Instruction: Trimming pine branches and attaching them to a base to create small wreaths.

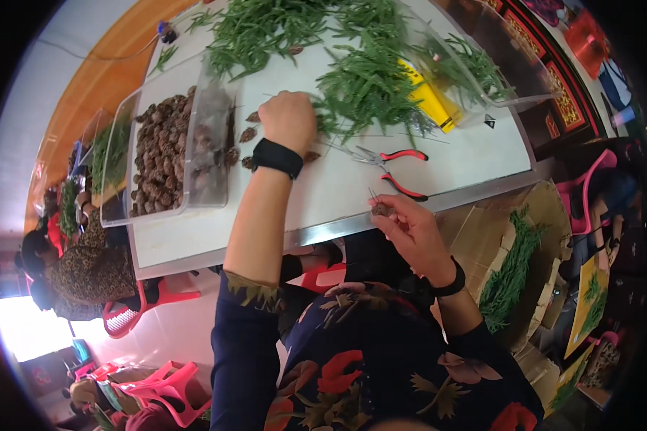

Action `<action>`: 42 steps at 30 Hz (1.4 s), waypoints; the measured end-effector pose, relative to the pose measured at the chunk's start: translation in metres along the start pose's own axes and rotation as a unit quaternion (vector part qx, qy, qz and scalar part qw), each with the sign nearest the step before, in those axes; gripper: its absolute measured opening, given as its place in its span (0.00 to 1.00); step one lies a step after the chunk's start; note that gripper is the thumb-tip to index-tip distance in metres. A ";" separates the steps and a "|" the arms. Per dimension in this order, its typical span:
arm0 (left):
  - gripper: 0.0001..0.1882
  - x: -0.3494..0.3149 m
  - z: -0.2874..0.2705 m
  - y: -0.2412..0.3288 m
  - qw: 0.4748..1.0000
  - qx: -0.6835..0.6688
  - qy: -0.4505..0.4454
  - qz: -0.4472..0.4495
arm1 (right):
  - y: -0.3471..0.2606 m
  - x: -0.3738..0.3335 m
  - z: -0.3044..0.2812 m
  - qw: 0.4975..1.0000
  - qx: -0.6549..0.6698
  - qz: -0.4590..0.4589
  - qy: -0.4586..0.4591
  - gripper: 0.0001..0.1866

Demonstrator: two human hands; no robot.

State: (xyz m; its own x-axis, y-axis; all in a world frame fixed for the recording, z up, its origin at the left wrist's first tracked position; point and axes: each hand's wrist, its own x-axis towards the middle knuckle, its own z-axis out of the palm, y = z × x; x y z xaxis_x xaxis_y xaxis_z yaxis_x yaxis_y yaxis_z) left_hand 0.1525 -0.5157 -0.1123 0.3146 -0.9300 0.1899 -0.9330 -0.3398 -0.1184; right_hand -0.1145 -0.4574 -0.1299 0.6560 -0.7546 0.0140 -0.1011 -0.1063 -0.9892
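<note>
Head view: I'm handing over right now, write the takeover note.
Left hand: fist closed on green sprigs on the white table.
Right hand: pinch grip on a small pine cone with thin stems, at the table edge.
Pliers lie unused between the hands.
Clear bin of pine cones at left; loose cones beside it.
Done: one cone picked up.
Left: large sprig pile, full bin.

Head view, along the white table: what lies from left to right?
Clear plastic tray of brown pine cones → left hand → heap of green needle sprigs → red-handled pliers → yellow flat card
</note>
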 end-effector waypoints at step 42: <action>0.06 -0.211 -0.044 -0.053 0.777 -0.525 0.183 -0.295 | -0.058 0.054 0.100 0.974 0.080 0.069 -0.201 0.12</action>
State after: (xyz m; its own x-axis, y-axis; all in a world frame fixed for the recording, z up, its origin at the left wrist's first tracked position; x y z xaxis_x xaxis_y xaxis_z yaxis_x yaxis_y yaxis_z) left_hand 0.1279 -0.2956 -0.1036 0.8509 -0.4872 0.1967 -0.3337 -0.2121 0.9185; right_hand 0.0013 -0.4269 -0.0867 0.8876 -0.4366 -0.1471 -0.1125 0.1042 -0.9882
